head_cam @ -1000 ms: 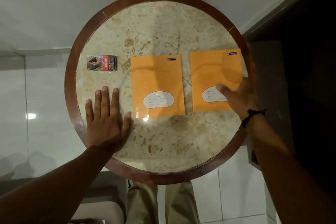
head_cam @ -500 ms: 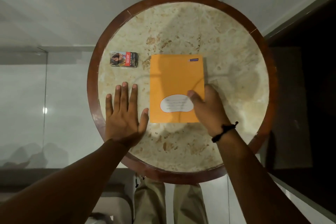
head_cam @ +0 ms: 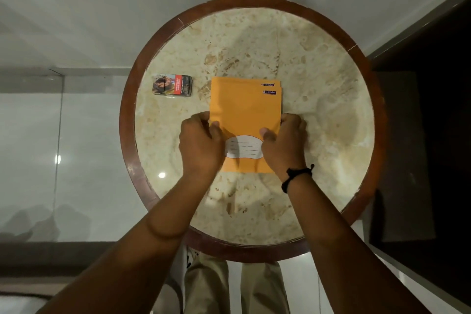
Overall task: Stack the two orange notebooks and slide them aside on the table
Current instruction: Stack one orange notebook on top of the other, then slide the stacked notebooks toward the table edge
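Observation:
Two orange notebooks lie stacked at the middle of the round marble table (head_cam: 318,79). The top notebook (head_cam: 246,112) sits slightly nearer to me, so a thin strip of the bottom notebook (head_cam: 242,80) shows at the far edge. My left hand (head_cam: 200,146) grips the stack's left edge, thumb on the cover. My right hand (head_cam: 285,144) grips the right edge the same way, thumb beside the white name label (head_cam: 243,148). A black band is on my right wrist.
A small cigarette pack (head_cam: 172,84) lies on the table left of the stack. The table has a raised brown wooden rim (head_cam: 127,120). A white wall is behind it, glossy floor to the left, a dark surface to the right. My knees show below the table.
The right notebook went from the table's right side onto the left one. My left hand left the tabletop and took the stack's left edge; my right hand moved to its right edge.

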